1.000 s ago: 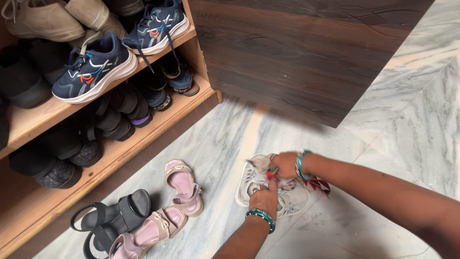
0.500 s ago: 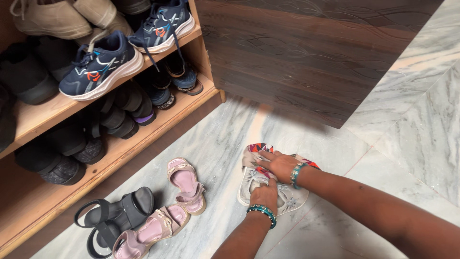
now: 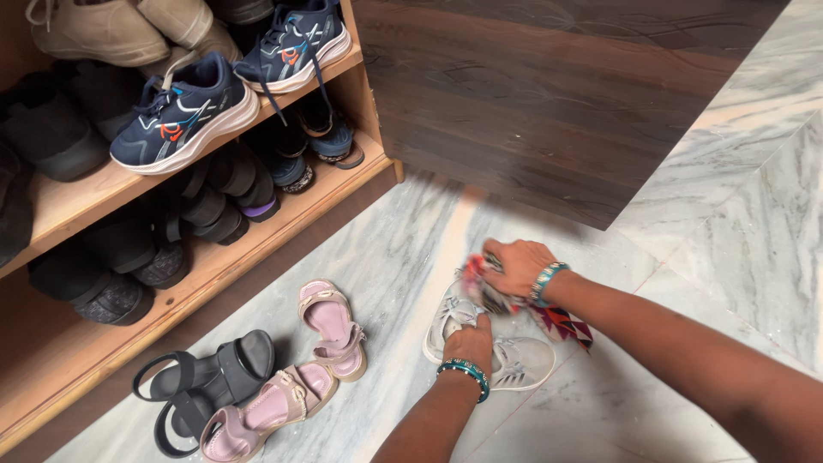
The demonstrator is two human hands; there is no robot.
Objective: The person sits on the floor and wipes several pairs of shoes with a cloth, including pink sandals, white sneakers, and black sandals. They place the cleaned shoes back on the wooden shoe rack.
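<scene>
A pair of pale grey-white sneakers [image 3: 514, 360] lies on the marble floor at centre. My left hand [image 3: 470, 341] presses down on them, fingers curled on the upper, a teal bangle at the wrist. Just above the shoes, my right hand [image 3: 515, 265] is closed on a bunched cloth [image 3: 561, 319] patterned in red, white and dark colours; part of the cloth hangs below my wrist. The nearer sneaker's toe is bare; the far one is partly hidden by my hands and the cloth.
Left of the sneakers lie two pink sandals [image 3: 330, 330] and black strappy sandals [image 3: 201, 381]. An open wooden shoe rack [image 3: 214, 270] at left holds navy sneakers [image 3: 184, 116], beige shoes and dark footwear. A dark wooden panel [image 3: 549, 94] stands behind.
My right hand has lifted off the sneakers and gathered the cloth into a bunch; half a second ago it lay spread flat over the shoes. My left hand stays pressed on them.
</scene>
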